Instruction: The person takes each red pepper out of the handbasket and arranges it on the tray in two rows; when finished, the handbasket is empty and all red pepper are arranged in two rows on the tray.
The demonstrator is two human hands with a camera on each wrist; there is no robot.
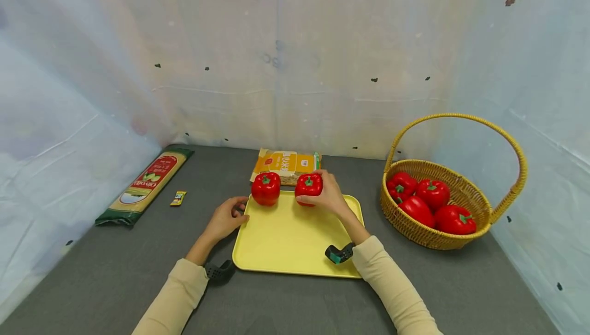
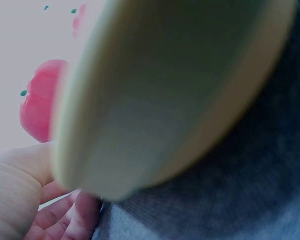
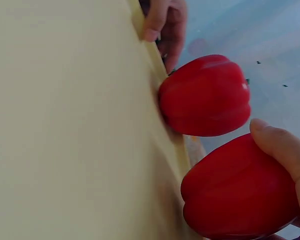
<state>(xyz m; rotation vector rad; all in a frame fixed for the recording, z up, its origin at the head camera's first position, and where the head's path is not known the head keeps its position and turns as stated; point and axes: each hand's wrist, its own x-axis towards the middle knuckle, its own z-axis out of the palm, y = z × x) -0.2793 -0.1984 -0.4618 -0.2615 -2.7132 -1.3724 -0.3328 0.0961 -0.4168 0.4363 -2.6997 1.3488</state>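
My right hand (image 1: 331,195) grips a red bell pepper (image 1: 308,185) over the far part of a yellow tray (image 1: 290,243). In the right wrist view, the thumb lies along the side of that held pepper (image 3: 240,190). A second red bell pepper (image 1: 266,189) stands upright at the tray's far left corner, a short gap from the held one. On the tray's left edge, my left hand (image 1: 225,219) pinches the rim, thumb on top and fingers on the outer side. The tray's wall (image 2: 125,125) fills much of the left wrist view, blurred.
A wicker basket (image 1: 389,217) with a tall handle stands at right, holding several red bell peppers (image 1: 417,211). Behind the tray lies an orange-and-yellow food packet (image 1: 286,165). To the left are a long green-and-red package (image 1: 149,181) and a small yellow packet (image 1: 178,198).
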